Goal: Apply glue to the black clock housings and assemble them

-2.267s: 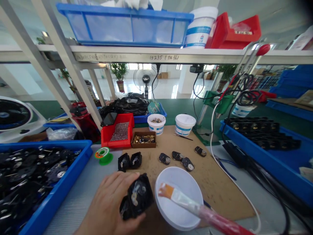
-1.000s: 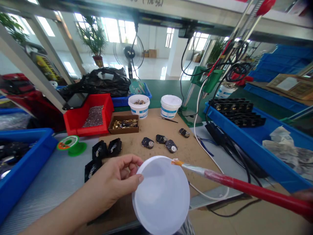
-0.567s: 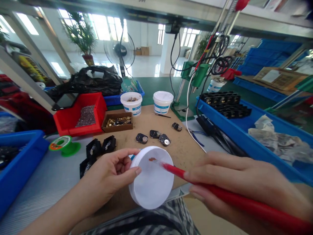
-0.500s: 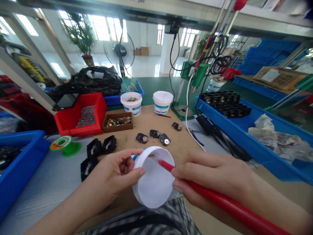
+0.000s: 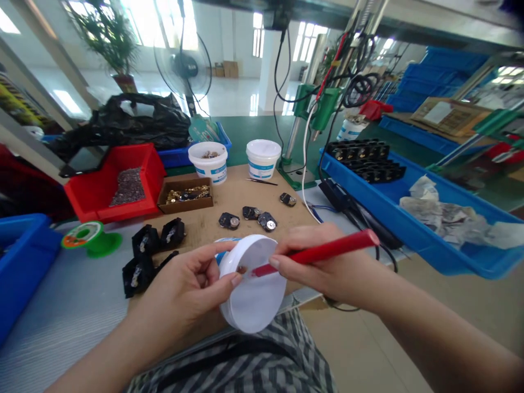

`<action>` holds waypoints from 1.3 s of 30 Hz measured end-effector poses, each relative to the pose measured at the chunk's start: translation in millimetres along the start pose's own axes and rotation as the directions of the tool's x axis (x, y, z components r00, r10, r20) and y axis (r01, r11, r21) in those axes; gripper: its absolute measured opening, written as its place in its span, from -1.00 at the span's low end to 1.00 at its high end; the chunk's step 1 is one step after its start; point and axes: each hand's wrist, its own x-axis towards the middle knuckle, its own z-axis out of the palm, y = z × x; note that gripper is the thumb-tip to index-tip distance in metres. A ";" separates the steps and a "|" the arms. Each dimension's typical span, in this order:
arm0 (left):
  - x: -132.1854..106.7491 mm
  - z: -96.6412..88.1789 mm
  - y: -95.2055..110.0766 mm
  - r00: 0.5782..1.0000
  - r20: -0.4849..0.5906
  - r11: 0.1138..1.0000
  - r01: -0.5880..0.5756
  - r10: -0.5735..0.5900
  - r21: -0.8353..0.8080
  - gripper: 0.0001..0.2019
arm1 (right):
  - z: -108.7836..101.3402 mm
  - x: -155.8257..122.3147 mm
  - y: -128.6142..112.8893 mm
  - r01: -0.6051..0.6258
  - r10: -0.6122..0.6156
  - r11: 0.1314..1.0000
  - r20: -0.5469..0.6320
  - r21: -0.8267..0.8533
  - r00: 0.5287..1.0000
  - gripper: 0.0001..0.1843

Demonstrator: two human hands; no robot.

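Head view: the left hand is closed on the white lid, with thumb and fingertips pinching its rim. The lid is held tilted, clear of the bench. The right hand is wrapped around the red-handled brush. The brush tip sits just beside the left fingertips and appears to touch the lid's inner face, though the bristles are too small to confirm. Step in hand: working the brush tip on the lid. A further stroke calls for a steady pinch and light pressure. Black parts lie beyond the left fingers.

Right hand, brush now against lid
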 end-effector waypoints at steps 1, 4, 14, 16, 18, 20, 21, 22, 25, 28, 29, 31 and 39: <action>-0.2 -0.4 0.4 1.000 -0.017 1.000 0.004 -0.004 -0.011 -0.46 | 0.4 -1.6 9.5 -0.049 0.052 0.995 -0.030 0.089 0.998 -0.69; -1.3 -1.9 -1.0 0.996 -0.085 1.000 -0.009 0.007 -0.028 -0.47 | 3.8 -11.9 36.3 -0.208 0.254 0.873 -0.047 0.441 0.966 -0.77; 4.5 3.7 10.0 0.999 0.026 0.999 0.041 -0.041 0.000 -0.44 | -30.9 -25.2 -15.4 0.204 -0.219 0.971 -0.113 -0.127 0.969 -0.85; 8.2 2.9 10.7 0.998 0.067 0.999 0.017 -0.020 0.049 -0.46 | -35.0 -6.8 -26.8 0.237 -0.229 0.931 0.060 -0.277 0.971 -0.85; 12.1 0.8 9.8 0.996 0.089 0.993 -0.028 0.018 0.112 -0.49 | -35.4 13.4 -31.2 0.233 -0.162 0.893 0.206 -0.386 0.965 -0.80; 15.6 -1.6 9.3 0.994 0.092 0.979 -0.079 0.062 0.190 -0.52 | -33.6 30.3 -30.7 0.220 -0.111 0.870 0.259 -0.441 0.960 -0.79; 17.0 -2.5 9.5 0.992 0.093 0.968 -0.101 0.081 0.230 -0.54 | -32.4 36.5 -29.4 0.212 -0.096 0.871 0.271 -0.443 0.958 -0.80; 18.0 -3.1 9.9 0.991 0.097 0.957 -0.116 0.093 0.265 -0.55 | -31.1 41.0 -27.8 0.203 -0.088 0.876 0.269 -0.438 0.959 -0.81; 18.8 -2.3 11.4 0.988 0.114 0.932 -0.140 0.107 0.334 -0.53 | -27.6 45.5 -22.9 0.151 -0.056 0.901 0.237 -0.406 0.970 -0.79; 17.5 0.8 10.9 0.990 0.109 0.930 -0.125 0.092 0.346 -0.47 | -24.0 42.0 -17.1 0.058 -0.004 0.945 0.166 -0.322 0.986 -0.72; 17.1 1.7 10.1 0.991 0.103 0.932 -0.120 0.090 0.342 -0.46 | -22.5 40.2 -14.8 0.028 0.012 0.962 0.141 -0.273 0.990 -0.70; 16.9 2.8 7.7 0.992 0.090 0.940 -0.113 0.088 0.322 -0.44 | -18.6 36.5 -9.9 -0.044 0.058 0.987 0.081 -0.157 0.995 -0.65; 15.7 0.7 2.6 0.998 0.042 0.971 -0.057 0.048 0.231 -0.37 | 1.3 21.2 16.5 -0.365 0.411 0.805 0.003 0.467 0.912 -0.54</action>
